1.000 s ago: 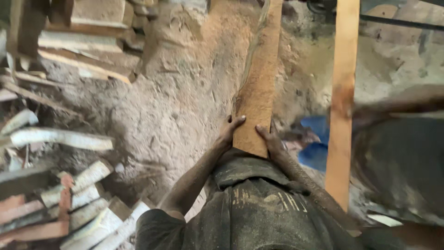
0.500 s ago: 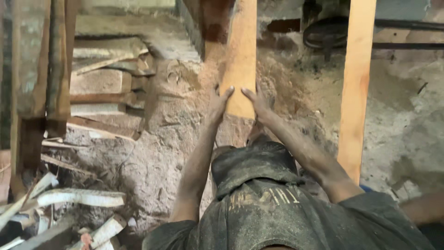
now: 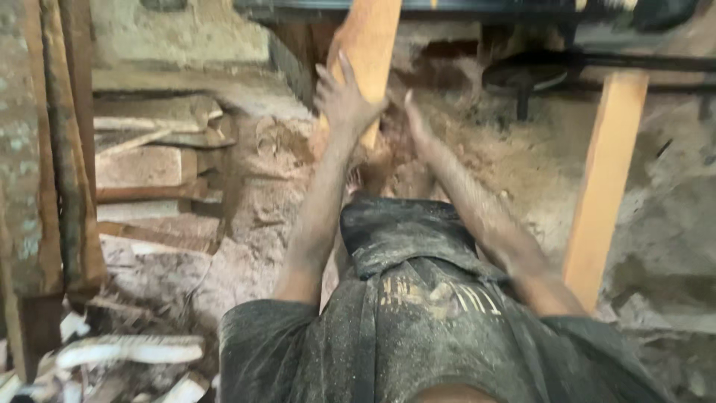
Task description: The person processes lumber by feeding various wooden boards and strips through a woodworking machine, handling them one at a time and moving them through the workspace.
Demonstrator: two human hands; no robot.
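A long pale wooden plank [image 3: 371,45] runs away from me toward dark machinery at the top of the head view. My left hand [image 3: 341,97] lies flat against the plank's near end, fingers spread. My right hand [image 3: 415,118] is beside the plank's right edge, blurred, fingers pointing up; whether it touches the wood is unclear. Both bare arms reach forward over my dusty dark shirt [image 3: 418,298]. Sawdust covers the ground under the plank.
An upright orange-toned board [image 3: 603,179] stands at the right. Stacked timber blocks [image 3: 145,164] lie at the left behind a rough post [image 3: 45,149]. Pale offcuts [image 3: 127,351] litter the lower left. A dark wheel and rod [image 3: 522,82] sit at the upper right.
Both hands have pushed the plank forward, away from me, toward the machinery. My view has tilted up, and my arms are stretched out further than before.
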